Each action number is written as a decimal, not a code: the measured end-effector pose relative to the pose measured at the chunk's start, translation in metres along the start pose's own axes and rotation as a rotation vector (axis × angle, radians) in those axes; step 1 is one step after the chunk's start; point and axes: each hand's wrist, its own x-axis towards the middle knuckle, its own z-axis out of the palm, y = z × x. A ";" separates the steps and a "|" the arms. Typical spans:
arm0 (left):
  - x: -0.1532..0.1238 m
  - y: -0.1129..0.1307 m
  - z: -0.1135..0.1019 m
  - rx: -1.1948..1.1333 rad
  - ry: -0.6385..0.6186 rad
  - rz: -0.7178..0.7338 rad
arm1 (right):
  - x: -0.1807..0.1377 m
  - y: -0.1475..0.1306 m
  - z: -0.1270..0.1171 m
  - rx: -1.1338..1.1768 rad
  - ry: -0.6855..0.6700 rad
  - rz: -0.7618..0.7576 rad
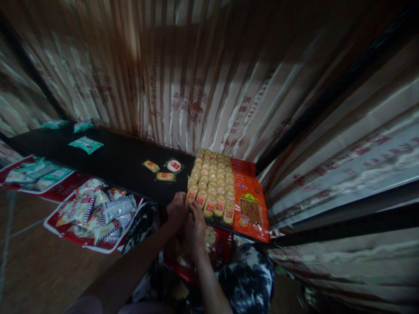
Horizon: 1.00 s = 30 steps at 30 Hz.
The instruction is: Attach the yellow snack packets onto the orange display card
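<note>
Small yellow wrapped snack cakes (211, 179) with red-and-white labels stand in tight rows at the right part of a black shelf (131, 163). At the front left corner of these rows, my left hand (177, 208) and my right hand (195, 224) come together with their fingers closed. Between the fingertips is the lower end of a wrapped snack cake (192, 192), partly hidden by them. Left of the rows lie two loose oblong packs (166, 176) and a round white pack (173, 165). Beneath my hands, a red basket (225, 248) holds more packs, mostly covered by my arms.
Orange snack bags (250, 207) lie against the rows on the right. Green packets (86, 144) are on the shelf's left part. Below stand a basket of striped packets (98, 249) and one of green packets (59, 186). Printed pleated sheeting (196, 96) hangs behind; a dark post (314, 96) slants at right.
</note>
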 end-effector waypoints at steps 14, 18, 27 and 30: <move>0.006 -0.004 -0.001 -0.047 -0.040 0.078 | 0.008 -0.004 0.000 0.020 -0.025 -0.019; 0.007 -0.008 0.001 -0.067 -0.055 0.077 | 0.012 -0.006 0.000 -0.006 -0.023 -0.014; 0.007 -0.007 0.000 -0.074 -0.096 0.038 | 0.016 -0.004 0.004 -0.017 -0.036 -0.036; 0.007 -0.008 -0.001 -0.118 -0.088 0.044 | 0.018 -0.006 0.004 -0.032 -0.046 -0.036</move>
